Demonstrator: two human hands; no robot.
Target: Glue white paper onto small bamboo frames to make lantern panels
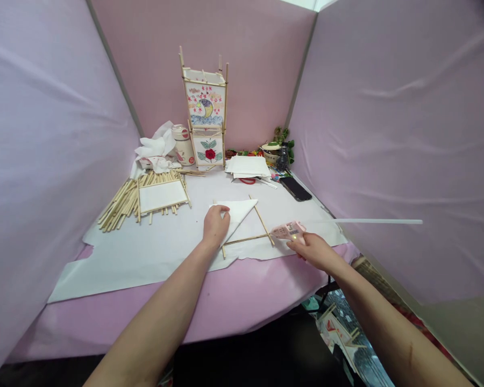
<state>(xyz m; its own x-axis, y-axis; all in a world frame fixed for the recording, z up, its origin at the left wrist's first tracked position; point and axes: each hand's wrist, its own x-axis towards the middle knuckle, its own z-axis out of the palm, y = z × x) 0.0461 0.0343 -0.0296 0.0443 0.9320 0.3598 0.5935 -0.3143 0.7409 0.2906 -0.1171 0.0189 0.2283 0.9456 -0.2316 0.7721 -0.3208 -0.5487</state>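
My right hand point(313, 250) is wrapped round the handle of a pink hot glue gun point(287, 231). From the gun's back a long, translucent glue stick point(379, 221) juts out to the right. The nozzle points left, close to the lower right corner of a small frame of thin wooden sticks point(246, 238). Over the frame's upper left lies white paper point(240, 208), folded back along a diagonal so the lower right of the frame shows bare. My left hand point(216, 224) has its fingers curled on the paper's left part, gripping it; the fingertips are partly hidden.
At left, a finished paper panel point(161, 196) rests on a pile of wooden sticks point(119, 207). Behind stand a decorated lantern point(205, 107), a bottle point(182, 145) and tissues point(157, 146). Stacked white paper point(248, 166) and a phone point(296, 189) lie back right.
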